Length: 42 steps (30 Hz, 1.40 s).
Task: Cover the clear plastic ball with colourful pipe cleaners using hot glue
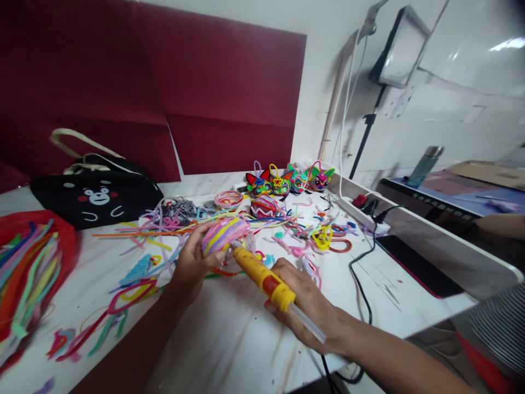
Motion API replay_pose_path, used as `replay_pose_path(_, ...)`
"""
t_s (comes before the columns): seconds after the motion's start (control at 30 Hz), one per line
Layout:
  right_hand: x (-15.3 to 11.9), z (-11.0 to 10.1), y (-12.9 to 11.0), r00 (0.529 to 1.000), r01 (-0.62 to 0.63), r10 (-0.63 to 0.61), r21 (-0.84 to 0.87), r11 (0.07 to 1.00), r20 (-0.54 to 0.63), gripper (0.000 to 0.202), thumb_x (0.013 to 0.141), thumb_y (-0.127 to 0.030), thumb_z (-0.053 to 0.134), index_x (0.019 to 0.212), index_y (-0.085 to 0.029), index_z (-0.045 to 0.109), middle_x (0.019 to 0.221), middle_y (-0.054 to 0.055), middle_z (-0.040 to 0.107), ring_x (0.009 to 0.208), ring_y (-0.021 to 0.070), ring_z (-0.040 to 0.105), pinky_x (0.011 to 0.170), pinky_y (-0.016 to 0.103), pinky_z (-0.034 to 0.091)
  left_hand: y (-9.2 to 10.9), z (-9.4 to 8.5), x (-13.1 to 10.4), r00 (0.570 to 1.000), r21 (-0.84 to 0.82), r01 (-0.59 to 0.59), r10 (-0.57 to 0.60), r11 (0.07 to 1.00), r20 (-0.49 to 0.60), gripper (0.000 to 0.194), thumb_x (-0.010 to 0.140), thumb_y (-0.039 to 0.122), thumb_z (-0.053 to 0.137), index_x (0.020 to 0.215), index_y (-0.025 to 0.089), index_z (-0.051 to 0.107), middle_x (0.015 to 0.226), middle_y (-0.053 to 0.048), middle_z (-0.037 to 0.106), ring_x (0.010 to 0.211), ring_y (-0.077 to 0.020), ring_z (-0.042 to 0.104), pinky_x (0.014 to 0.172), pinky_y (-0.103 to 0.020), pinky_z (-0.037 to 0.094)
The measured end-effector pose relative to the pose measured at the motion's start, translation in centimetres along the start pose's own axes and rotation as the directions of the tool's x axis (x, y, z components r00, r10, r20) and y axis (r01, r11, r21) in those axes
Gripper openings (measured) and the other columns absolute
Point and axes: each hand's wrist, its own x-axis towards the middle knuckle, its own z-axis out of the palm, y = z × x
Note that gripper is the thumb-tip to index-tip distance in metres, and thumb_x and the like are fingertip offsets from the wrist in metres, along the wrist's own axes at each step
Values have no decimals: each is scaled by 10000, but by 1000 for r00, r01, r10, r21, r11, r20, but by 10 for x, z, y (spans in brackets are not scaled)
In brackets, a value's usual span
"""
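Head view: a striped pipe-cleaner ball (223, 236) is held by the left hand (197, 257), grip curled; a yellow glue gun (262, 275) is clasped by the right hand (301, 301).

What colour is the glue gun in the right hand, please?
The glue gun is yellow with a reddish patch, seen in the head view.

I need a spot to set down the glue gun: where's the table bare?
The widest bare patch of table lies in front, between the left arm and right hand. A smaller one lies between that hand and the black cord. The back is crowded with strips and animal heads, and the far left with the red bag.
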Motion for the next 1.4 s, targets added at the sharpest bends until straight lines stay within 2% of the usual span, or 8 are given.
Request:
replay_pose_path(0.33, 0, 0, -1, 1000, -12, 12, 7, 1000, 16, 87, 945, -280, 532, 994, -231, 479, 918, 24, 554, 808, 186, 523, 694, 313, 456, 1, 1, -1, 1000, 1, 10, -10, 1000, -12, 693, 573, 312, 819, 1225, 240, 596, 1386, -96, 600, 1171, -317, 626, 758, -286, 574)
replay_pose_path(0.47, -1, -2, 0, 999, -31, 31, 21, 999, -10, 57, 954, -259, 528, 997, -234, 499, 918, 14, 535, 809, 182, 512, 708, 313, 433, 2, 0, -1, 1000, -6, 26, -26, 1000, -2, 689, 589, 316, 807, 1240, 247, 591, 1372, -93, 603, 1068, -283, 659, 691, -260, 557)
replay_pose_path(0.6, -3, -3, 1, 997, -76, 77, 35, 997, -27, 62, 951, -251, 536, 997, -241, 496, 918, 12, 526, 799, 185, 512, 696, 313, 417, 3, 2, -1, 999, -37, 47, -48, 998, -23, 719, 543, 298, 826, 1223, 242, 597, 1340, -90, 613, 982, -246, 666, 657, -233, 549)
replay_pose_path(0.73, -4, -3, 0, 995, -97, 97, 40, 995, -17, 70, 955, -269, 539, 1008, -253, 496, 921, 13, 521, 796, 190, 511, 692, 320, 414, 1, 2, -2, 998, -55, 46, -49, 997, -41, 723, 565, 303, 827, 1249, 254, 596, 1328, -85, 618, 985, -238, 663, 667, -227, 548)
replay_pose_path(1.0, -1, 1, 0, 1000, -12, 11, 40, 999, 5, 117, 938, -285, 552, 1018, -241, 479, 929, 23, 546, 811, 198, 514, 699, 330, 436, -2, 0, -1, 997, 8, 53, -53, 999, -50, 733, 549, 303, 807, 1248, 242, 595, 1367, -92, 597, 994, -253, 661, 635, -230, 527)
replay_pose_path(1.27, -2, -3, 0, 996, -84, 86, 40, 996, -28, 63, 956, -265, 537, 1003, -248, 499, 906, 4, 521, 783, 182, 507, 682, 317, 412, -6, -2, 0, 998, -46, 55, -57, 997, -41, 781, 537, 295, 832, 1276, 263, 582, 1319, -92, 630, 931, -246, 678, 639, -244, 548)
replay_pose_path(1.4, -3, -4, 0, 996, -88, 90, 59, 994, -30, 70, 948, -263, 536, 1010, -242, 512, 919, 10, 528, 807, 186, 514, 700, 321, 409, -2, 0, 0, 998, -47, 56, -58, 997, -31, 748, 535, 304, 834, 1242, 248, 597, 1310, -96, 630, 916, -237, 676, 643, -244, 553)
